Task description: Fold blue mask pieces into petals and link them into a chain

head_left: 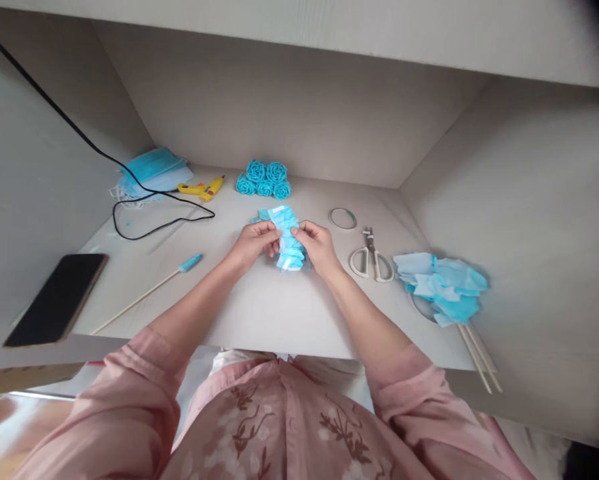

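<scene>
A gathered strip of light blue face-mask fabric (290, 250) is held above the middle of the table. My left hand (257, 240) pinches its left side between thumb and fingers. From the other side, my right hand (317, 241) grips the strip, the two thumbs close to each other. White patches show at the strip's upper and lower ends. Just behind it sit several rolled blue rosettes (264, 179), stacked in two rows. A thin wooden stick with a blue wrapped tip (144, 299) lies to the left of my left arm.
At the back left are blue face masks (152, 172), a yellow glue gun (202, 189) and a looping black cable (164, 219). A phone (57, 300) lies front left. On the right are a tape roll (343, 219), scissors (370, 259), cut blue pieces (444, 283) and wooden sticks (477, 353).
</scene>
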Available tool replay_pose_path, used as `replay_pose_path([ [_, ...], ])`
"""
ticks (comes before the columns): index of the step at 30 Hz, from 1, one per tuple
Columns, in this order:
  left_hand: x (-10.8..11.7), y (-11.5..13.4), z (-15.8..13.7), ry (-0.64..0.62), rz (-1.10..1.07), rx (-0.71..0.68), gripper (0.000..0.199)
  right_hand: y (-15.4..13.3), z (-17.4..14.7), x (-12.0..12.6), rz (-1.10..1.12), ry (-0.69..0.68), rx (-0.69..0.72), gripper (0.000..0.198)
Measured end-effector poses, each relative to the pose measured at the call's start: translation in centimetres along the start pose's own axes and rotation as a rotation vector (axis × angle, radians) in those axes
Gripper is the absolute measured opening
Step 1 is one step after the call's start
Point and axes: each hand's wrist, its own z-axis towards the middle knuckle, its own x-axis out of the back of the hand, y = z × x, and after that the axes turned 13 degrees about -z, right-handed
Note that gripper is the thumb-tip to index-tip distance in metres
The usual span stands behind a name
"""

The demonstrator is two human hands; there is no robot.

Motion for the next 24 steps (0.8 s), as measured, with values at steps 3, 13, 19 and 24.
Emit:
replay_pose_path([
  [3, -0.02, 0.18, -0.03, 0.021, -0.023, -0.016, 0.030, 0.07, 0.17, 0.14, 0.103, -0.014, -0.058, 0.035],
  [13, 0.13, 0.17, 0.21, 0.064, -0.068, -0.066, 0.034, 0.36, 0.10, 0.06, 0.073, -0.084, -0.049, 0.034],
  [19, 0.08, -0.04, 0.23, 0.021, -0.006, 0.011, 0.033, 0.46, 0.04, 0.04, 0.032, -0.037, -0.016, 0.030],
  [24, 0.16, -0.18, 0.21, 0.023, 0.025, -0.022, 0.029, 0.64, 0.08, -0.02, 0.012, -0.034, -0.013, 0.034],
])
